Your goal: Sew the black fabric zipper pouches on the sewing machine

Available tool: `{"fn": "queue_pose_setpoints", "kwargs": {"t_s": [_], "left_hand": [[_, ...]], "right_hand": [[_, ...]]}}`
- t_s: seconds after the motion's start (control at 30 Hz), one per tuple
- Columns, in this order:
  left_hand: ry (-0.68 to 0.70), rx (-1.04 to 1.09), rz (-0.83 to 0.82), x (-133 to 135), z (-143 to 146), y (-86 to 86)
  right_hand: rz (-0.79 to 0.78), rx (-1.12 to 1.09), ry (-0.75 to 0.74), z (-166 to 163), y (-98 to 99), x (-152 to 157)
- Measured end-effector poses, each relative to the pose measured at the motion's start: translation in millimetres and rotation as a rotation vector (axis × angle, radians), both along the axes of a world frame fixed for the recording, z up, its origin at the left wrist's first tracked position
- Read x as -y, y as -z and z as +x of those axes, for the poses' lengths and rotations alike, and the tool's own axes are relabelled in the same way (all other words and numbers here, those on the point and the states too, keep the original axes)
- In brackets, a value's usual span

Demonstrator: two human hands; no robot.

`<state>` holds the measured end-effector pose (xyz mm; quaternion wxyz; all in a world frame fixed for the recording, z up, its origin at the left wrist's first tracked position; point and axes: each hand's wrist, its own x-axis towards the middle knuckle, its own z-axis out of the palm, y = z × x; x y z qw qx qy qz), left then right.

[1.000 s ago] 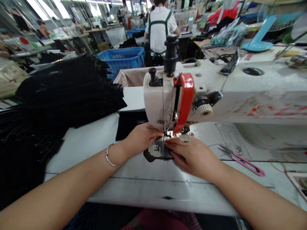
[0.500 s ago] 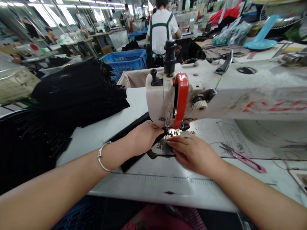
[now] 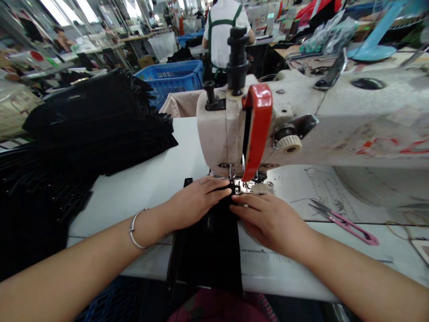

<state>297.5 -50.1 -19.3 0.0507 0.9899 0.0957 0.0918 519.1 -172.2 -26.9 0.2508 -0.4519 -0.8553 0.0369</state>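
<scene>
A black fabric piece [image 3: 217, 257] with a small label lies under the head of a white sewing machine [image 3: 212, 138] and hangs over the table's front edge. My left hand [image 3: 192, 203] rests flat on it, fingers stretched toward the presser foot [image 3: 238, 185]. From the other side, my right hand [image 3: 273, 223] touches the fabric's right edge with outstretched fingertips, just in front of the foot. Both hands are open. The needle tip is hard to make out behind the fingers and the red lever guard [image 3: 259, 129].
Pink-handled thread snips [image 3: 348, 221] lie on the table at the right. Tall stacks of black fabric pieces [image 3: 100, 125] stand at the left. Behind are a blue plastic crate [image 3: 167, 82], a cloth-lined bin [image 3: 182, 103] and a person in a white shirt [image 3: 226, 36].
The black fabric has swung round from a diagonal at the left to lie toward me, its label now showing. My left hand has flattened out on it. The view has moved slightly closer.
</scene>
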Motion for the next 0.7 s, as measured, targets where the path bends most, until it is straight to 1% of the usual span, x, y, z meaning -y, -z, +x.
{"fn": "queue_pose_setpoints", "kwargs": {"t_s": [0.13, 0.2, 0.27, 0.3, 0.33, 0.4, 0.43, 0.5, 0.57, 0.63, 0.7], "left_hand": [[0.019, 0.001, -0.002, -10.1, 2.9, -1.7], [0.007, -0.045, -0.002, -4.4, 2.1, -6.0], [-0.064, -0.115, 0.007, 10.5, -5.4, -12.2], [-0.143, -0.131, 0.014, 20.7, -12.5, -15.0], [-0.253, -0.133, 0.017, 31.8, -21.5, -17.1], [-0.544, -0.048, 0.008, 53.6, -42.9, -18.4], [-0.668, -0.007, -0.021, 62.9, -53.3, -17.7], [-0.846, 0.054, -0.137, 76.8, -68.9, -15.1], [-0.945, 0.128, -0.335, 84.2, -73.4, -13.5], [-1.017, 0.267, -0.611, 87.0, -67.5, -14.9], [-1.051, 0.448, -0.927, 87.4, -56.9, -18.6]], "right_hand": [[-0.013, 0.004, 0.008, -1.5, -0.3, -1.2], [-0.031, -0.025, 0.004, -0.2, -1.6, -1.5], [-0.075, -0.077, 0.015, 2.6, -4.2, -1.3], [-0.103, -0.098, 0.03, 4.1, -5.9, -0.8], [-0.13, -0.104, 0.049, 5.3, -7.8, 0.0], [-0.167, -0.07, 0.079, 5.5, -11.4, 3.1], [-0.176, -0.04, 0.089, 3.9, -12.9, 5.4], [-0.2, -0.007, 0.097, -3.4, -15.4, 11.9], [-0.263, -0.098, 0.12, -15.3, -16.9, 19.7], [-0.349, -0.333, 0.17, -29.9, -16.9, 26.3], [-0.42, -0.667, 0.222, -44.5, -14.8, 28.7]]}}
